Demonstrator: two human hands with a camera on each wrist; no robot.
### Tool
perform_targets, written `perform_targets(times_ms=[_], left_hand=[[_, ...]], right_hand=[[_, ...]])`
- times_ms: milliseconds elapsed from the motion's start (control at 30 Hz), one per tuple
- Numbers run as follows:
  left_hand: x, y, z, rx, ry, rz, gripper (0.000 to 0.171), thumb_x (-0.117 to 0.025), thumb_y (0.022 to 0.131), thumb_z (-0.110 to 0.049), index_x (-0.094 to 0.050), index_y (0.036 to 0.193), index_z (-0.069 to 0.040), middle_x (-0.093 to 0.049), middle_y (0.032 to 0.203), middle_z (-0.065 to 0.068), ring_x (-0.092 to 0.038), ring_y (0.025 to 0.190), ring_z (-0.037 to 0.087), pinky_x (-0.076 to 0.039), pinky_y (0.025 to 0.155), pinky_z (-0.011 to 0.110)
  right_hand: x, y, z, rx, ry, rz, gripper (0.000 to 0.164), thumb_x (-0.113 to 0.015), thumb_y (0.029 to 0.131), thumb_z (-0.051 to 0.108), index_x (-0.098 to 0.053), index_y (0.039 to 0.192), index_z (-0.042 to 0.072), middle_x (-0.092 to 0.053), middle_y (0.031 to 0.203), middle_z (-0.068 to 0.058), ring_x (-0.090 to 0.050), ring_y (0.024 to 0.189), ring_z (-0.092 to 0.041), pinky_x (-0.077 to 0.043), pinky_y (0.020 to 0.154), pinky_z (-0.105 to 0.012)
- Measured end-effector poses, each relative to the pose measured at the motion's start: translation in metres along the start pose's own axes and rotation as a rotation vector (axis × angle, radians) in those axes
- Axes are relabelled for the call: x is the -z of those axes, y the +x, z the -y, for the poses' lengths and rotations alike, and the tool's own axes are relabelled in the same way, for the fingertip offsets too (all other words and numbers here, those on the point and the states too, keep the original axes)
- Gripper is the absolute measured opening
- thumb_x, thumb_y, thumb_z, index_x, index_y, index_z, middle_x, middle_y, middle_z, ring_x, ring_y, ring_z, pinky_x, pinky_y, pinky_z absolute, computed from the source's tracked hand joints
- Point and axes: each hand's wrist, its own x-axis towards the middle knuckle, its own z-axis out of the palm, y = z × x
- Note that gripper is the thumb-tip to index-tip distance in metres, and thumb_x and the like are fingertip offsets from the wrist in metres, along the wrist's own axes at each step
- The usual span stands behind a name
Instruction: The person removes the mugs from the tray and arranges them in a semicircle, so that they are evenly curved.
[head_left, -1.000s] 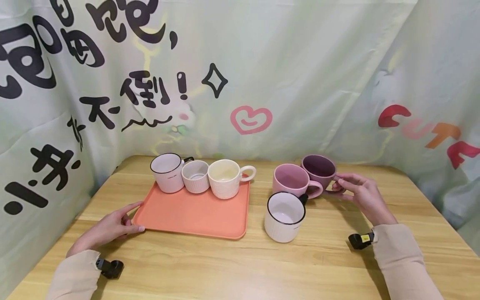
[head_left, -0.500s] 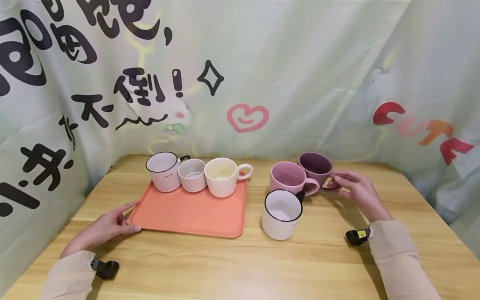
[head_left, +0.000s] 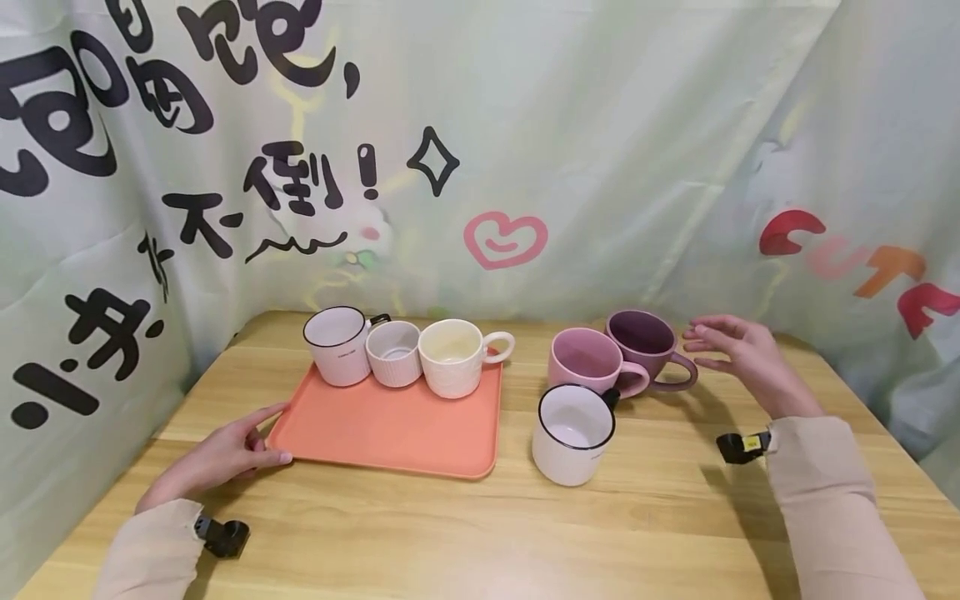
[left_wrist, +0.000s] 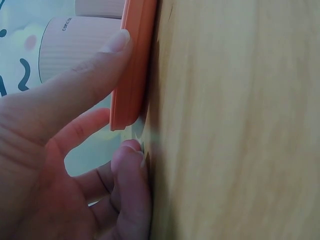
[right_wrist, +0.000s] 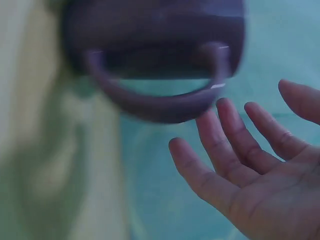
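My left hand (head_left: 217,457) holds the near left corner of an orange tray (head_left: 390,429) between thumb and index finger. In the left wrist view the thumb (left_wrist: 95,65) lies along the edge of the tray (left_wrist: 135,60), with the other fingers loosely bent below it. On the right, my right hand (head_left: 750,358) is raised with spread fingers, just off the handle of a dark purple mug (head_left: 651,354). The right wrist view has that mug (right_wrist: 155,40) blurred, its handle close to the fingertips. Nothing is in this hand.
Along the tray's back stand a white black-rimmed mug (head_left: 336,350), a small ribbed cup (head_left: 394,360) and a cream mug (head_left: 452,362). A pink mug (head_left: 585,362) and another white black-rimmed mug (head_left: 573,442) stand by the purple one. A printed curtain (head_left: 600,167) hangs behind.
My right hand has let go of the purple mug's handle and drawn back to the right, fingers opening. The left hand stays at the tray's corner; the mugs stay in place.
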Motion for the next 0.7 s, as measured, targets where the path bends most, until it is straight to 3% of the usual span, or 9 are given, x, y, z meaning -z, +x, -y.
perform_targets(times_ms=[167, 267, 433, 700], left_hand=[[-0.001, -0.001, 0.000, 0.002, -0.022, -0.001, 0.089, -0.080, 0.090, -0.021, -0.026, 0.154, 0.010, -0.047, 0.073, 0.005, -0.046, 0.057, 0.015, -0.041, 0.053, 0.027], [-0.002, -0.001, 0.000, 0.001, -0.018, -0.001, 0.089, -0.079, 0.091, -0.021, -0.026, 0.154, 0.010, -0.046, 0.074, 0.005, -0.047, 0.057, 0.015, -0.040, 0.053, 0.027], [0.000, -0.002, -0.001, -0.003, -0.016, -0.002, 0.088, -0.079, 0.091, -0.020, -0.026, 0.154, 0.010, -0.047, 0.074, 0.005, -0.046, 0.057, 0.015, -0.041, 0.053, 0.027], [-0.001, -0.003, -0.001, -0.001, -0.034, 0.003, 0.089, -0.080, 0.090, -0.020, -0.026, 0.154, 0.011, -0.046, 0.074, 0.005, -0.046, 0.057, 0.015, -0.040, 0.052, 0.026]], right_hand=[[-0.004, 0.016, 0.031, 0.034, -0.113, 0.012, 0.011, -0.055, 0.107, 0.018, -0.064, 0.111, 0.022, -0.069, 0.103, 0.013, -0.066, 0.095, -0.004, -0.054, 0.080, -0.019], [-0.012, 0.024, 0.046, 0.041, -0.196, 0.032, 0.017, -0.053, 0.108, 0.020, -0.059, 0.121, 0.012, -0.067, 0.104, 0.014, -0.065, 0.097, -0.004, -0.053, 0.082, -0.019], [-0.031, 0.039, 0.064, 0.020, -0.303, 0.075, 0.048, -0.049, 0.109, 0.028, -0.044, 0.139, -0.009, -0.064, 0.106, 0.015, -0.064, 0.102, -0.004, -0.052, 0.087, -0.021], [-0.065, 0.061, 0.082, -0.005, -0.291, 0.159, 0.055, -0.050, 0.109, 0.028, -0.040, 0.144, -0.013, -0.064, 0.112, 0.005, -0.064, 0.107, -0.010, -0.052, 0.093, -0.027]])
